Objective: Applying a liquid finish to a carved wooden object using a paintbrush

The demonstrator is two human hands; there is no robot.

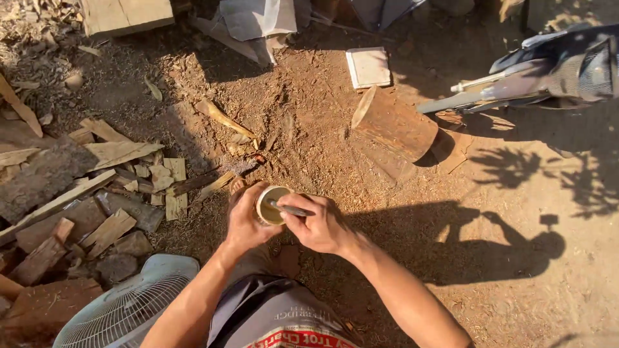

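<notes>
A flat, pale square package (pixel 368 67) lay on the sawdust-strewn ground (pixel 309 122) near the top of the yard, just beyond a short log (pixel 393 129) that rested on its side with its cut face turned toward the left. A crumpled white sack or sheet (pixel 255 19) sat further up, near a pale board (pixel 126 14) at the top edge. None of these showed any marking I could make out.

The person sat low over the ground, holding a small round wooden cup (pixel 272 205) between both hands, just in front of the knees. Its open mouth faced up and toward the viewer, and the hollow looked pale and bare inside. The left hand (pixel 246 222) was wrapped around the cup's far side, fingers curled tight about its wall. The right hand (pixel 319 225) was closed around a slim metal tool (pixel 290 209), whose tip reached into the cup's hollow.

To the left lay a heap of split wood scraps (pixel 109 187), chips and offcuts in a loose pile. A pale fan guard (pixel 126 306) stood at the lower left, close beside the person's left arm. At the upper right a dark machine (pixel 554 67) with a grey bar jutted in.
</notes>
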